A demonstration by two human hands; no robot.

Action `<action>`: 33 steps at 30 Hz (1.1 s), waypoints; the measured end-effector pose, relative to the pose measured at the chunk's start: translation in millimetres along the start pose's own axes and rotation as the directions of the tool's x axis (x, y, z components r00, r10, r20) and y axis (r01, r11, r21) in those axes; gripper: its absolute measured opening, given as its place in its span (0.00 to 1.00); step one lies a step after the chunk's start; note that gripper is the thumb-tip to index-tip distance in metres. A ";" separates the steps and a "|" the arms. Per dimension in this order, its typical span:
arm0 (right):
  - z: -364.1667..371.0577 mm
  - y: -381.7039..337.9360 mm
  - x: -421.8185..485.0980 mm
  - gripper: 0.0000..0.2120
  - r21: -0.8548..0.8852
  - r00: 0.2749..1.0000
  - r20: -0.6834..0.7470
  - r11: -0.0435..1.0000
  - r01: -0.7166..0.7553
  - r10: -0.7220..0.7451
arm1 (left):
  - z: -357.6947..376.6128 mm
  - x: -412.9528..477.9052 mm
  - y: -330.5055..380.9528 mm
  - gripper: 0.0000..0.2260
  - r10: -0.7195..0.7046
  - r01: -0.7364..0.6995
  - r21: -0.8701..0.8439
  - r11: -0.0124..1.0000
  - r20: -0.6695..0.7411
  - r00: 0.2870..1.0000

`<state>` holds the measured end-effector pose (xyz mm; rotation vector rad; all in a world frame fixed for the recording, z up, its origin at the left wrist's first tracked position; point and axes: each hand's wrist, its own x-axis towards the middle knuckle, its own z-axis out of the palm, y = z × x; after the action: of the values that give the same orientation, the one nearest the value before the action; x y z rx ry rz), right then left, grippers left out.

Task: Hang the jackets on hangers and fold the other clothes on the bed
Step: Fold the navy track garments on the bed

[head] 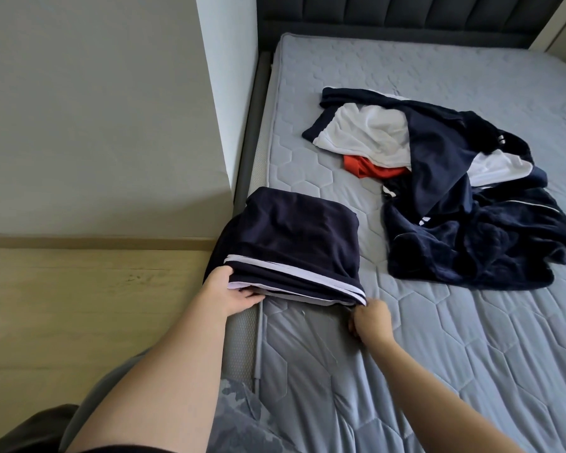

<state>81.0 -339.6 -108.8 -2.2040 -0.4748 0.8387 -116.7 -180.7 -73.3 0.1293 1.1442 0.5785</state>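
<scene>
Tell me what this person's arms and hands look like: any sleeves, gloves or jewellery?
The left arm and right arm are bare, with no long sleeves. The left hand and right hand wear no gloves, and no watch, bracelet or ring shows. A dark edge by the left upper arm may be a short sleeve.

- Folded garment (pixel 294 237): dark navy, white stripes along near edge.
- Clothes pile (pixel 455 191): dark navy, white panels, one orange-red piece (pixel 373 170).
- Mattress (pixel 438 338): blue-grey, quilted hexagon pattern.
- Headboard (pixel 406 18): dark grey.
- Floor (pixel 79 305): light wood grain.
</scene>
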 end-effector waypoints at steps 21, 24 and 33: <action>-7.6 7.9 -25.3 0.28 -0.480 0.545 -0.135 0.536 0.695 -0.828 | 3.4 -3.7 -8.0 0.15 0.650 -0.396 0.831 -0.391 0.554 0.520; -2.0 -7.6 -27.3 0.07 -0.480 0.411 -0.084 0.398 0.782 -0.908 | 5.8 -12.0 -2.1 0.09 0.582 -0.331 0.792 -0.513 0.604 0.544; 2.9 -21.7 -24.9 0.05 -0.457 0.485 0.359 0.303 0.836 -0.797 | -2.5 -22.5 14.5 0.10 0.353 0.018 0.771 -0.636 0.271 0.895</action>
<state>59.4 -337.2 -83.9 -1.9534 -1.9446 0.1455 -130.6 -180.0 -50.3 2.3046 1.5090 -0.5408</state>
